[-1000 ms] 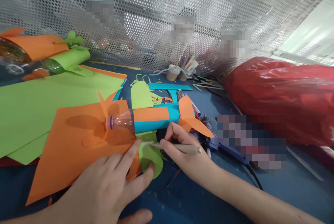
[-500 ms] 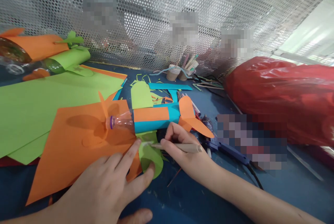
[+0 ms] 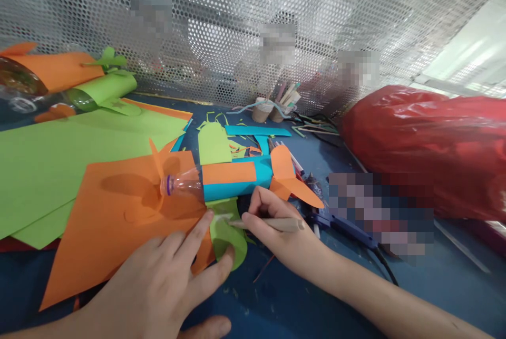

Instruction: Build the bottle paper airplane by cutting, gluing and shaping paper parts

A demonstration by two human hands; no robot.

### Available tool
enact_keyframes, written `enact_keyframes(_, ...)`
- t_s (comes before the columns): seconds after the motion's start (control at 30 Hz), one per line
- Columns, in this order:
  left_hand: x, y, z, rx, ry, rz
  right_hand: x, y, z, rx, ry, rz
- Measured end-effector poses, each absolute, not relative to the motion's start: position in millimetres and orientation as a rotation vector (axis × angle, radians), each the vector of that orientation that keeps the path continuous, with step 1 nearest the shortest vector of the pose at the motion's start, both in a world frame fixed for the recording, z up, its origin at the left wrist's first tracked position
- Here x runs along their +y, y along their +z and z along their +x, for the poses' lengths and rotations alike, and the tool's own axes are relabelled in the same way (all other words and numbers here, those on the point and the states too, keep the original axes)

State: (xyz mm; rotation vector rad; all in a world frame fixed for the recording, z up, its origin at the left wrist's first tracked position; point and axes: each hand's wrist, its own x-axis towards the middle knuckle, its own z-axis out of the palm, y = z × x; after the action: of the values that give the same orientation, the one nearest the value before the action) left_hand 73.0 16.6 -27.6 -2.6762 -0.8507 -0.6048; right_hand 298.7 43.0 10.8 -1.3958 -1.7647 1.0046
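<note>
A plastic bottle (image 3: 185,183) wrapped in blue and orange paper lies on its side, with orange paper blades at its neck and orange fins at its other end. Green paper wings stick out from both sides. On the near green wing (image 3: 231,241) there is a whitish drawn mark. My right hand (image 3: 276,218) pinches a beige marker (image 3: 282,224), its tip at that mark. My left hand (image 3: 169,270) lies spread over the orange sheet, index fingertip and thumb side against the near wing's left edge.
Orange sheet (image 3: 106,212) and green sheets (image 3: 35,170) lie at left. Paper-covered bottles (image 3: 67,73) stand behind them. A blue glue gun (image 3: 343,228) with a cord lies right, near a red plastic bag (image 3: 427,154). Pen cups (image 3: 262,111) stand before a perforated metal screen (image 3: 221,22).
The marker tip has shifted slightly down on the near green wing, where the whitish mark looks a little larger. My left hand and the bottle have stayed in place.
</note>
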Motion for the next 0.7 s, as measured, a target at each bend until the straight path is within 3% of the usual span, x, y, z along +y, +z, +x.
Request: enact_keyframes(0.7, 15.1, -28.7, 72.6, -0.874, -0.618, -2.677, 42.7, 9.8, 298.8, -1.751, 1.016, -1.385)
